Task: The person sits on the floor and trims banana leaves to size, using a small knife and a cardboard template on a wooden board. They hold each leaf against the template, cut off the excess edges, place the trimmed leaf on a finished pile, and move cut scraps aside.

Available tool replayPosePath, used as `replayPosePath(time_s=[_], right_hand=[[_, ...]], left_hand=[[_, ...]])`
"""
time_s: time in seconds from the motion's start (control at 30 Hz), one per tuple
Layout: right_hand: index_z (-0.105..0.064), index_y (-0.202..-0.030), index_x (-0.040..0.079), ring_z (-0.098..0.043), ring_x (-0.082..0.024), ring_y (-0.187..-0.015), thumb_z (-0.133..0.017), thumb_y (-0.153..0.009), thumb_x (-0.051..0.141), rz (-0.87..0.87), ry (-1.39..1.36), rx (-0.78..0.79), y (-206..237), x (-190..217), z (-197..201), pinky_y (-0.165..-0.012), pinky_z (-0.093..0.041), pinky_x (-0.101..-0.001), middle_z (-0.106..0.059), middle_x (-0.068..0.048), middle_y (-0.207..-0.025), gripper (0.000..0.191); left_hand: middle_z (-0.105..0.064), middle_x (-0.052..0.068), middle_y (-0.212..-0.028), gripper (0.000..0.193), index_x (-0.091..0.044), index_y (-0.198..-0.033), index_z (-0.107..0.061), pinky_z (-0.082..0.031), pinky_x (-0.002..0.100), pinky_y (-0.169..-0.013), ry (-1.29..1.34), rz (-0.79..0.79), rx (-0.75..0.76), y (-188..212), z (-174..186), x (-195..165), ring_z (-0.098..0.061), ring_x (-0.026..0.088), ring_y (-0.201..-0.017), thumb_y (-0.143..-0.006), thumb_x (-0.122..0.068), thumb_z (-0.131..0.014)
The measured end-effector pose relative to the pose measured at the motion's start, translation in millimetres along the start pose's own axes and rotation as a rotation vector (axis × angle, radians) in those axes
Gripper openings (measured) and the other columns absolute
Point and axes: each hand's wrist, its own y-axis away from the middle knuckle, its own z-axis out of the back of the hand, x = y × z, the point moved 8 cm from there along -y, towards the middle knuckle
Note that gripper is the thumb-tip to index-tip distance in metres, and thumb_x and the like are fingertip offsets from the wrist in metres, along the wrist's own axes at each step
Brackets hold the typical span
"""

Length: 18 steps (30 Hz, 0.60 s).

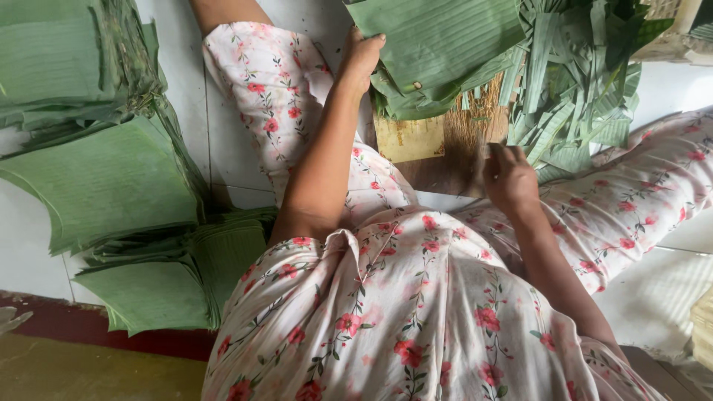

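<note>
I look down at my floral dress and both arms. My left hand (362, 58) grips the near edge of a folded stack of green leaves (438, 44) lying on a worn wooden board (423, 152). My right hand (509, 178) is closed over the board beside a bundle of thin brown sticks (475, 122); it is blurred, and what it pinches cannot be made out. Green leaf strips and trimmings (572, 82) lie piled just beyond the right hand.
Tall stacks of cut green leaf pieces (104, 178) rest on the white tiled floor (30, 245) at my left, with a lower stack (156, 286) nearer me. A dark red strip (89, 327) borders the tiles. My legs flank the board.
</note>
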Motion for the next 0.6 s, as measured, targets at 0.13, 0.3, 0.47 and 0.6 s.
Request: replayPosePath(time_s=[0.13,0.3,0.47,0.6], right_hand=[[-0.059,-0.133,0.003,-0.066,-0.017,-0.083,-0.05,-0.111,0.022,-0.467,-0.863,0.095,8.3,-32.1,-23.1,-0.069,-0.061,-0.0355,-0.061,-0.013,-0.11,0.03],[-0.055,-0.139,0.006,-0.068,-0.013,-0.074,-0.064,-0.102,0.019,-0.399,-0.99,0.118,1.9,21.1,-65.7,-0.062,-0.058,-0.0331,-0.071,-0.007,-0.114,0.04],[-0.046,-0.148,0.003,-0.069,-0.015,-0.057,-0.074,-0.091,0.022,-0.127,-0.321,0.041,8.5,63.6,-75.9,-0.055,-0.056,-0.0362,-0.071,-0.008,-0.069,0.067],[-0.061,-0.124,0.002,-0.066,-0.017,-0.056,-0.078,-0.091,0.025,-0.229,-0.38,0.039,6.1,47.8,-93.7,-0.054,-0.053,-0.0372,-0.069,-0.007,-0.067,0.043]], left_hand=[[-0.074,0.015,-0.113,0.035,0.004,-0.118,-0.066,-0.054,0.04,-0.091,-0.02,-0.015,0.029,1.1,-1.4,-1.7,-0.069,0.025,-0.103,-0.083,-0.005,-0.068],[-0.074,0.016,-0.115,0.036,0.004,-0.119,-0.066,-0.054,0.041,-0.094,0.045,-0.016,0.073,-1.9,-0.6,1.1,-0.069,0.026,-0.105,-0.084,-0.006,-0.069],[-0.069,0.015,-0.119,0.041,0.003,-0.123,-0.06,-0.048,0.04,-0.099,-0.054,0.026,0.031,-3.9,7.0,9.7,-0.064,0.024,-0.112,-0.086,-0.01,-0.072],[-0.068,0.015,-0.121,0.043,0.002,-0.124,-0.059,-0.048,0.04,-0.101,-0.022,-0.003,0.055,-4.7,9.9,13.3,-0.063,0.025,-0.113,-0.085,-0.011,-0.072]])
